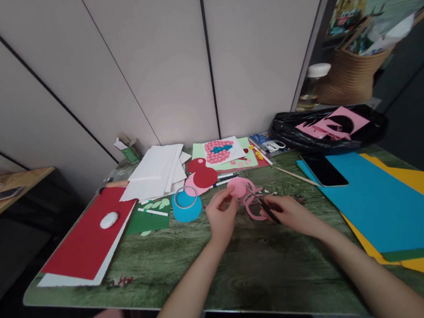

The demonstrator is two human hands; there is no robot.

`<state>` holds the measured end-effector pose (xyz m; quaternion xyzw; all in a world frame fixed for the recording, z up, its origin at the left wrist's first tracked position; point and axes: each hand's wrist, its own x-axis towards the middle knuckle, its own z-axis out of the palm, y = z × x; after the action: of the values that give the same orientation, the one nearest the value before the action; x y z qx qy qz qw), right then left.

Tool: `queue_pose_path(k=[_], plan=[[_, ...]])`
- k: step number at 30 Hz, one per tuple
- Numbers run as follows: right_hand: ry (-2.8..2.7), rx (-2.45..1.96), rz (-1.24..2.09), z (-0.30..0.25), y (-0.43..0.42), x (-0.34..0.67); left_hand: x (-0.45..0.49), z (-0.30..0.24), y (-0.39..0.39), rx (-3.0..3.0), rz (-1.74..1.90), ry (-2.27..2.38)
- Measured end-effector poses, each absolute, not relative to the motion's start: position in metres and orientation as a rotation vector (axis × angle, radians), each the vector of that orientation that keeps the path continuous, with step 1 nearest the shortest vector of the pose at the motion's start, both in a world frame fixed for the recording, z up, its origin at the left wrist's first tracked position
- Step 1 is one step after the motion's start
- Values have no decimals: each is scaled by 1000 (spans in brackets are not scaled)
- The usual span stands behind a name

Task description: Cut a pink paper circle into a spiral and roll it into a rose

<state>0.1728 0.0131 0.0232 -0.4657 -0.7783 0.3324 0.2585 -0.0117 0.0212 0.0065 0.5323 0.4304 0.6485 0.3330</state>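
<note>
Between the thumb and fingers of my left hand (222, 211) is a small pink paper circle (236, 188), held by its left edge. My right hand (287, 213) is closed round the dark handles of a pair of scissors (269, 210), whose blades point up and left toward the circle's right side. Curled pink paper strips (252, 212) hang or lie just below the blades; whether they are still joined to the circle I cannot tell. Left of my left hand, a roll of tape (186, 197) lies on a round-edged blue paper piece (188, 214).
Red paper (84, 242) with a white oval object (108, 220) lies left, near white sheets (153, 170). Behind my hands sits a pink-and-blue dotted picture (223, 150). Blue sheets (393, 195), a phone (323, 169) and a black bag (291, 134) with pink scraps occupy the right.
</note>
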Motion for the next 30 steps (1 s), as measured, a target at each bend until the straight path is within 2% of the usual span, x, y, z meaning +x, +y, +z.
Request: queue_pose_path(k=[14, 30], plan=[[-2081, -1247, 978, 24, 12, 171, -10, 8, 21, 1384, 1728, 1148], [-2058, -1247, 973, 25, 12, 171, -10, 9, 20, 1474, 1608, 1087]])
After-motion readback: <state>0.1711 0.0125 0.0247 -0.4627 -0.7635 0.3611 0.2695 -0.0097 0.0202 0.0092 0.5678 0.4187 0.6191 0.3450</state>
